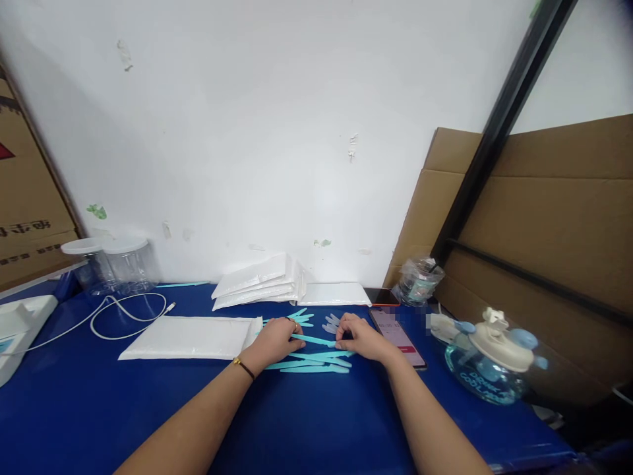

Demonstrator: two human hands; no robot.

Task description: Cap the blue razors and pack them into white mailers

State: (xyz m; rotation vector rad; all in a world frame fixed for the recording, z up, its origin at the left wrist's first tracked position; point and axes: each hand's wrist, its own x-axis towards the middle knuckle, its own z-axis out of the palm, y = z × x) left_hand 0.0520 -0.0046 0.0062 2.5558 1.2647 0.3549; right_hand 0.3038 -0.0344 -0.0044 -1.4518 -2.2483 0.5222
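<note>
A slim turquoise stick shaped like an eyebrow razor [316, 340] spans the space between my hands. Its left end is pinched in my left hand [278, 341], and the fingertips of my right hand [363, 337] close on its other end. Several more turquoise razors [316, 363] lie loosely crossed on the blue table just below it. Behind my left hand, another group of turquoise pieces [301, 318] fans out, partly covered by the fingers. Small clear plastic pieces [330, 323], like caps, lie beside my right fingers.
A white padded packet [185, 338] lies left, with a stack of similar packets [260, 282] by the wall. A phone [398, 336] is right of my hand, near a clear water bottle [494, 363]. A white cable [123, 316] and lidded clear jars [126, 267] stand left.
</note>
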